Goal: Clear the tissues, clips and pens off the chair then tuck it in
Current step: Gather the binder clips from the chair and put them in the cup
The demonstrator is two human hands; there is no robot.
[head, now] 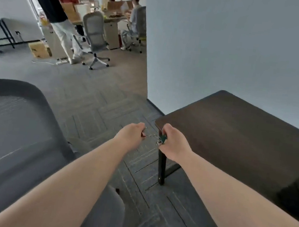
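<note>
Head cam is looking down past both bare forearms, so going left to right: the chair (16, 134) fills the lower-left corner, dark grey mesh, and only its curved edge and part of its surface are in shot, so I can't tell if any tissues or pens are on it. Next over, the left hand (132, 134) is curled into a fist around a red binder clip (143, 135), with just a bit of red and a wire handle poking out toward the right. Just beside it, the right hand (174, 142) is also closed, pinching a green binder clip (163, 139) whose silver wire loops hang out on the left side. Both hands are held up over the grey carpet (109, 99), close together, right at the near corner of the dark wooden table (245, 136). Something black and blurry sits at the table's far right edge. Way back on the left, a few people are standing around desks and a grey office chair (95, 35).
</note>
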